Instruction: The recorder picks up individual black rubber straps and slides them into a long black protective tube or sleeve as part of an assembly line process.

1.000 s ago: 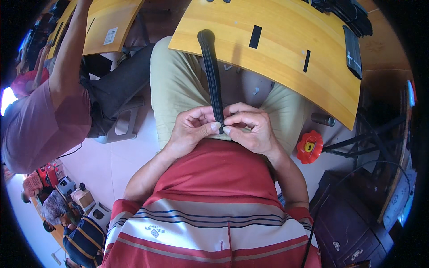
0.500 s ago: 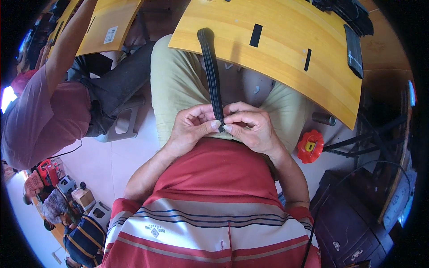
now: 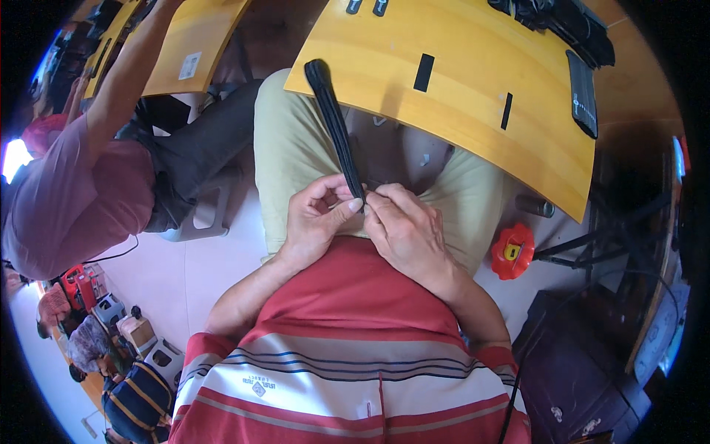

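Observation:
A long black ribbed strip point(image 3: 337, 126), like a folded zipper tape with a rounded loop at its far end, slants up over my lap. Its near end is pinched in my left hand point(image 3: 312, 223), between thumb and fingers. My right hand point(image 3: 407, 228) meets it there, fingertips bent and closed at the strip's tip with the back of the hand turned up. The fingers cover that tip, so its detail is hidden. The strip's far end reaches the near left corner of the yellow wooden table point(image 3: 473, 85).
A flat black pack point(image 3: 583, 95) and a black bundle point(image 3: 562, 29) lie on the table's right side. On the floor to the right stand a red scalloped dish point(image 3: 512, 251) and a dark cylinder point(image 3: 534, 206). Another person point(image 3: 81, 185) sits at the left.
The strip's far end has swung left and tilts more. My right hand has turned, its back now facing up and its fingers closer to the strip's tip.

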`<state>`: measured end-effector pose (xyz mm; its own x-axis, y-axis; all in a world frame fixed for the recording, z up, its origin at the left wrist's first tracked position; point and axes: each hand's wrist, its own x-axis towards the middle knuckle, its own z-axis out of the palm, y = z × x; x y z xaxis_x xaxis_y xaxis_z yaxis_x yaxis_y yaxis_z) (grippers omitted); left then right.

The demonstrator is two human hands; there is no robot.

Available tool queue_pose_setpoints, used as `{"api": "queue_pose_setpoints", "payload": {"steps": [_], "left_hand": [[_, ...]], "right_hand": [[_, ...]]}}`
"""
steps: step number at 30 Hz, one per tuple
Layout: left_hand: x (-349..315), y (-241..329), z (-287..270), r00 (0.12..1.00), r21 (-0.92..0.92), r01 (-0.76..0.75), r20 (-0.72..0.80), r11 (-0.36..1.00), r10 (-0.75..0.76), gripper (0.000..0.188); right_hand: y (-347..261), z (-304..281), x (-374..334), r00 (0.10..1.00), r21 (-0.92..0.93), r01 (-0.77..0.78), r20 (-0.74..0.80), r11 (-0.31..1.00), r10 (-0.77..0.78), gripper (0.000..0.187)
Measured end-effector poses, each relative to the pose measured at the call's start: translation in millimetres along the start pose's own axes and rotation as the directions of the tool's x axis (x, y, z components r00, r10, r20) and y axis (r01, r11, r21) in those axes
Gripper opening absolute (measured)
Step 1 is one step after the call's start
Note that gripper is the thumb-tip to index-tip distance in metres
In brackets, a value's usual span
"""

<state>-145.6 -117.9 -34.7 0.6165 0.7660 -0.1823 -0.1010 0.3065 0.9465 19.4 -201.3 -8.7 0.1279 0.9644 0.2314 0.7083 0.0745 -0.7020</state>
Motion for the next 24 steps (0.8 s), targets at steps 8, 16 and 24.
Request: {"api": "queue_pose_setpoints", "payload": {"steps": [8, 16, 24], "left_hand": [[4.9, -2.6, 2.2, 0.995, 0.009, -0.080, -0.062, 0.997, 0.080, 0.033], [7.0, 7.4, -5.3, 0.989, -0.200, 0.136, 0.082, 0.970, -0.122, 0.029], [1.4, 17.4, 0.4, 0.978, -0.094, 0.186, 0.110, 0.978, -0.176, 0.031]], "right_hand": [[8.0, 6.4, 8.2, 0.995, -0.083, 0.098, -0.001, 0.992, -0.098, 0.016], [23.1, 0.5, 21.2, 0.901, -0.167, 0.422, -0.038, 0.891, -0.433, 0.019], [23.0, -0.9, 13.0, 0.946, 0.025, 0.318, 0.064, 0.948, -0.319, 0.020]]}}
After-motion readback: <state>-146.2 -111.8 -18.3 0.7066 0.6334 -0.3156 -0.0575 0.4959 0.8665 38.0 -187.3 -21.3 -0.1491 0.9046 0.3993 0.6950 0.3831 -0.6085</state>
